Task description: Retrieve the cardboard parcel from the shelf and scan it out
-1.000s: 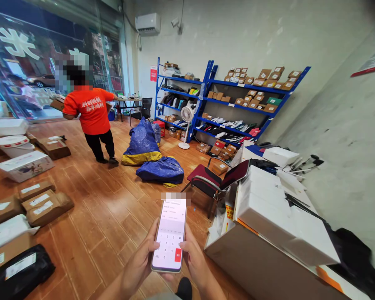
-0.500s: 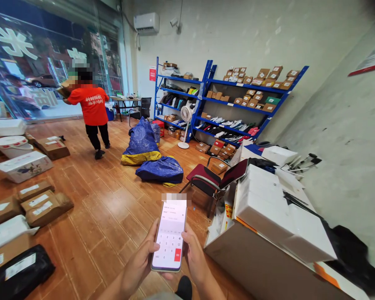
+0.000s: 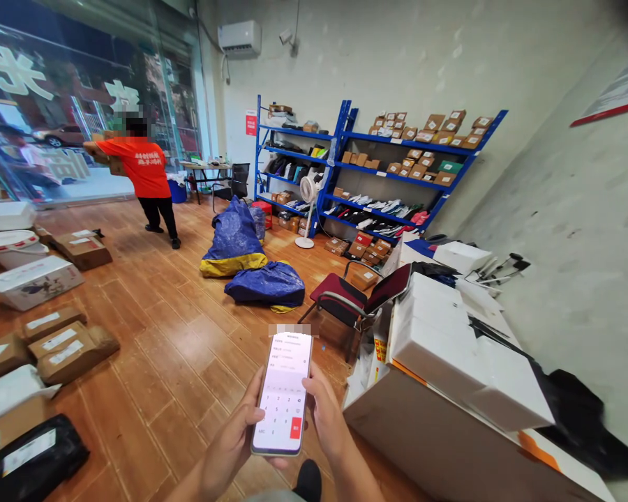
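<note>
A smartphone (image 3: 281, 408) is held upright between both hands at the bottom centre of the head view. Its lit screen shows a number keypad with a red key at the lower right; the text lines above are too small to read. My left hand (image 3: 239, 418) grips the phone's left edge, thumb resting over the keypad's left side. On the opposite edge, my right hand (image 3: 324, 411) is closed round the phone with the thumb at the screen's right border. The fingers behind the phone are mostly hidden.
Parcels (image 3: 77, 352) lie along the left floor. Blue sacks (image 3: 264, 284) and a dark red chair (image 3: 340, 296) stand ahead. White foam boxes (image 3: 439, 341) top a counter at right. Blue shelves (image 3: 398, 143) hold boxes. A person in an orange shirt (image 3: 141, 167) carries cardboard boxes near the window.
The person in orange has turned and stretched an arm out to the left with the boxes. Another text line shows on the phone screen. My view has shifted slightly right.
</note>
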The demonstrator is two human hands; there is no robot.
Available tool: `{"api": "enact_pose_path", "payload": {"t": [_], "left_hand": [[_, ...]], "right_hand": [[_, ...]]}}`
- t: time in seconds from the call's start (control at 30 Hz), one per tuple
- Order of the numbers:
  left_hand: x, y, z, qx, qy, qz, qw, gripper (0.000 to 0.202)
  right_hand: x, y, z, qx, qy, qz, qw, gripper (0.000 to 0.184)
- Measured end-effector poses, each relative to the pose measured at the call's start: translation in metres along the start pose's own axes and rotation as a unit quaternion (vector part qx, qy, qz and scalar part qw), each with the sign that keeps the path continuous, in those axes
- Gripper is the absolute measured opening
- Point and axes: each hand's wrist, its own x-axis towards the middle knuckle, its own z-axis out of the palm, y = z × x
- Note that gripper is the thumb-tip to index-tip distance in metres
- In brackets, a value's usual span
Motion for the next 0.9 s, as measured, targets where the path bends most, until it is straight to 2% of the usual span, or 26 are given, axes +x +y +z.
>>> {"api": "enact_pose_path", "payload": {"t": [0.17,0.53,0.8,0.9], "left_hand": [[-0.002,-0.003,-0.003,-0.025,0.011,0.012,1.000,0.078],[-0.002,-0.002,0.005,-0.003,0.021,0.012,1.000,0.083],[-0.006,0.004,0.014,0.027,0.034,-0.011,0.999,0.089],[-0.007,0.009,0.017,0.065,0.023,-0.022,0.997,0.093]], "right_hand": [[-0.009,0.008,-0.004,-0.004,-0.065,0.013,0.998,0.042],[-0.013,0.012,-0.005,0.047,-0.069,0.000,0.997,0.042],[-0.017,0.015,-0.005,0.059,-0.066,0.005,0.996,0.040],[-0.013,0.012,-0.003,0.068,-0.029,0.004,0.997,0.037]]}}
